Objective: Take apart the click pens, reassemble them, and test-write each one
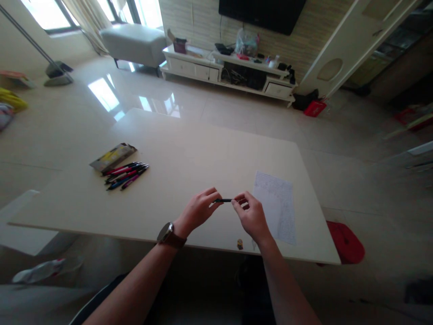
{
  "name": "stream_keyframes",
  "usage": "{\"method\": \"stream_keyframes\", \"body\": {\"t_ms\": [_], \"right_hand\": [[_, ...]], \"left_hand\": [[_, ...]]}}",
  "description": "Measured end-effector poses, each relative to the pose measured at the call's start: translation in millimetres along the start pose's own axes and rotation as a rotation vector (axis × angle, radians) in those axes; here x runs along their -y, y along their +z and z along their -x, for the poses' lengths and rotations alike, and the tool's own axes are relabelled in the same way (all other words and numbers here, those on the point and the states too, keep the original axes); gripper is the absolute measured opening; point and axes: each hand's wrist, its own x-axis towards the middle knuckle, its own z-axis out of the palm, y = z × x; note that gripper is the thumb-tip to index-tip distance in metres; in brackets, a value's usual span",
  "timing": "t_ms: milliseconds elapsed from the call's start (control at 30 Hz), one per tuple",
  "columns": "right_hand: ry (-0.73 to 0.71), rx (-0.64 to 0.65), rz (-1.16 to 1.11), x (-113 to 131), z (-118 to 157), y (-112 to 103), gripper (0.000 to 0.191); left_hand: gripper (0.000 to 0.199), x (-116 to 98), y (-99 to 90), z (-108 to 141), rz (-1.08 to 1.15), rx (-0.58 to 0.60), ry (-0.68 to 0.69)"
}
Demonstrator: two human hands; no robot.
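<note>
A dark pen (226,200) is held level between my two hands, above the near part of the white table (189,153). My left hand (202,207), with a watch (166,232) on its wrist, pinches the pen's left end. The fingers of my right hand (251,214) close on its right end. Just right of that hand lies a sheet of paper (279,207) covered with writing. On the table's left side, several pens (124,174) lie in a loose pile beside a grey and yellow box (113,156).
A small yellow figure or sticker (240,244) is at the table's near edge. A red stool (347,243) stands by the right corner, and a white bench (25,225) is at the left. Beyond the table are a grey ottoman (135,43) and a low white cabinet (189,66).
</note>
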Motion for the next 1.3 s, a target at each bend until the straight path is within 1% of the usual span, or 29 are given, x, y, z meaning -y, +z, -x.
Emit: {"method": "stream_keyframes", "body": {"t_ms": [100,167,233,333,400,467,533,567,633,733,800,933,1067,1167,1233,1300], "right_hand": [[0.035,0.001,-0.005,2,0,-2,0.024],[0.036,0.005,0.01,3,-1,-3,0.026],[0.035,-0.019,0.036,3,-2,-5,0.028],[0.07,-0.018,0.197,-10,-4,-9,0.031],[0.14,0.06,0.376,-26,-2,-10,0.029],[0.228,0.173,0.516,-45,2,-11,0.027],[0.273,0.288,0.575,-62,6,-10,0.027],[0.284,0.323,0.586,-68,8,-9,0.028],[0.294,0.351,0.589,-75,9,-6,0.033],[0.308,0.359,0.571,-80,6,-4,0.036],[0.307,0.358,0.555,-83,2,-5,0.033],[0.35,0.38,0.564,-90,-3,-18,0.026],[0.378,0.376,0.617,-95,-5,-28,0.034],[0.392,0.383,0.653,-93,-5,-28,0.039],[0.436,0.404,0.675,-90,-6,-26,0.04],[0.463,0.392,0.7,-84,-7,-25,0.04]], "left_hand": [[0.009,-2,0.0,1,-0.002,-0.001,0.007],[0.01,-2,-0.4,1,-0.014,0.0,0.01],[0.01,-2,-1.6,2,-0.029,-0.008,0.004],[0.01,0,-4.9,0,-0.037,-0.053,-0.038],[0.009,1,-7.1,-1,-0.03,-0.092,-0.077],[0.009,2,-8.4,-1,-0.024,-0.117,-0.101],[0.009,2,-8.7,-2,-0.023,-0.119,-0.107],[0.009,2,-8.6,-2,-0.023,-0.115,-0.105],[0.009,1,-8.5,-2,-0.022,-0.107,-0.097],[0.009,0,-9.3,-1,-0.024,-0.096,-0.088],[0.009,0,-10.5,0,-0.023,-0.081,-0.088],[0.008,0,-12.2,0,-0.018,-0.064,-0.089],[0.008,0,-10.7,-1,-0.015,-0.064,-0.089],[0.008,-1,-8.9,-1,-0.022,-0.05,-0.086],[0.008,-2,-8.2,-1,-0.026,-0.043,-0.08],[0.008,-2,-7.8,0,-0.027,-0.038,-0.075]]}}
